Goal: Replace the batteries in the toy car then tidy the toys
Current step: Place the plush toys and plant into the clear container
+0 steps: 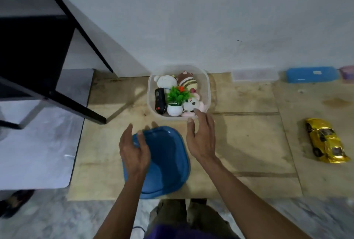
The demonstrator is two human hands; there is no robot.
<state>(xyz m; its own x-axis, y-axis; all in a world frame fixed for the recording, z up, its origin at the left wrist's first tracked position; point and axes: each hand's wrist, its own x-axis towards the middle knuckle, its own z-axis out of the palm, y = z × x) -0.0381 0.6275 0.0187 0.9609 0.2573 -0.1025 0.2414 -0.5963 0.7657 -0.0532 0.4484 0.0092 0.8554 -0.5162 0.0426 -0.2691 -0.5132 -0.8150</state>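
Observation:
A clear plastic box stands on the cardboard sheet near the wall. It holds plush toys, a small fake plant in a white pot and a black remote. Its blue lid lies flat in front of it. My left hand is over the lid's left edge, thumb on top and fingers spread. My right hand hovers open between the lid and the box's near right corner, holding nothing. The gold toy car lies far right on the cardboard.
A black table frame stands at the left with its leg on the cardboard. A blue case and a clear flat lid lie along the wall at the right. A sandal rests at the lower left.

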